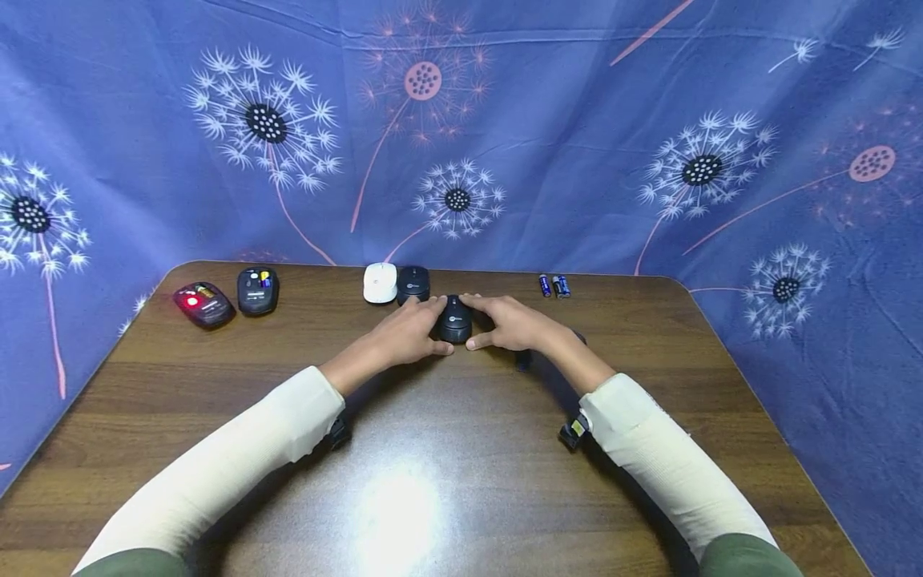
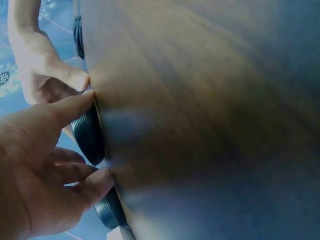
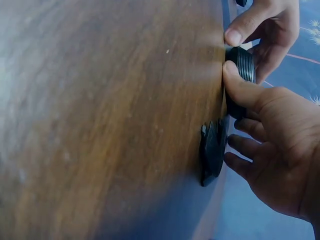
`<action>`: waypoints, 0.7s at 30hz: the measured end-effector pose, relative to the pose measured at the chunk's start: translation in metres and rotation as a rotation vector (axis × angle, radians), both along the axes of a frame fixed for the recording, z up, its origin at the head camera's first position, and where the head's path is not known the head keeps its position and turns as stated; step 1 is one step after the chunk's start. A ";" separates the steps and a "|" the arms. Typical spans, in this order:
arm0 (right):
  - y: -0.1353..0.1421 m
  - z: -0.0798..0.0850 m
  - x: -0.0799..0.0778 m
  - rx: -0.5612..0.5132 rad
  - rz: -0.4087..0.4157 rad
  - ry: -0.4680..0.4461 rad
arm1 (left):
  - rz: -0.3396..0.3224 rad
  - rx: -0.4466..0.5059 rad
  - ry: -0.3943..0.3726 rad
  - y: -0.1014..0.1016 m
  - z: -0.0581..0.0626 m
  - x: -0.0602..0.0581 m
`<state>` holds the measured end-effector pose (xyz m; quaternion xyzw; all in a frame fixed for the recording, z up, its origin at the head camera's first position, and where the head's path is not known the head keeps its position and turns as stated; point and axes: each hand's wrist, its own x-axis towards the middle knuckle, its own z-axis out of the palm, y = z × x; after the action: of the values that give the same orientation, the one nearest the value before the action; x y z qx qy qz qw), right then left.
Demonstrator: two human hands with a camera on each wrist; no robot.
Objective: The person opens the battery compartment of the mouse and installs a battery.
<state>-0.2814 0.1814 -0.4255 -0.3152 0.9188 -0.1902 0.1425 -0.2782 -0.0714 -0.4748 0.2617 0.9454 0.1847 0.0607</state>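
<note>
Black plastic forms the mouse (image 1: 455, 322) that stands on the worktop (image 1: 447, 417) between the fingers of the left hand (image 1: 408, 332) and right hand (image 1: 515, 322); both sets are loosely parted, not curled round it, and how firmly they touch is unclear. Fingers cover parts of its edges. Beyond the left fingertips, a second black mouse (image 1: 413, 282) is partly hidden, beside a white mouse (image 1: 380, 283). Farther left lie two overturned mice (image 1: 257, 290), their labels too small to read. Past the right fingers are small batteries (image 1: 545, 285); nearer, a dark piece (image 3: 212, 154), mostly hidden by the right forearm from above, is hard to identify.
</note>
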 end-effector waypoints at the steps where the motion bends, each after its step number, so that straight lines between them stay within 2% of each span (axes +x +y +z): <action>1: 0.003 -0.009 -0.007 -0.004 -0.003 0.007 | -0.008 -0.018 0.011 0.000 -0.003 -0.003; 3: 0.005 -0.022 -0.017 -0.001 -0.009 0.014 | -0.023 -0.063 0.031 0.000 -0.008 -0.007; 4: 0.007 -0.029 -0.022 0.001 -0.009 0.024 | -0.032 -0.079 0.050 -0.001 -0.015 -0.011; 5: 0.011 -0.038 -0.029 -0.011 0.007 0.029 | -0.038 -0.103 0.058 0.000 -0.017 -0.013; 6: 0.012 -0.040 -0.029 -0.008 0.007 0.032 | -0.043 -0.111 0.057 0.000 -0.017 -0.013; 12: -0.004 0.008 0.011 0.049 -0.007 0.019 | -0.071 -0.111 0.101 -0.001 -0.018 -0.013; 17: -0.009 0.016 0.023 0.066 0.035 0.068 | -0.102 -0.077 0.144 -0.006 -0.022 -0.009; 21: -0.009 0.016 0.028 0.061 0.036 0.076 | -0.127 -0.076 0.179 -0.010 -0.025 -0.006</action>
<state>-0.2530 0.1720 -0.4093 -0.3345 0.9229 -0.1476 0.1204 -0.2844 -0.0810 -0.4998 0.3340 0.9349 0.1203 -0.0025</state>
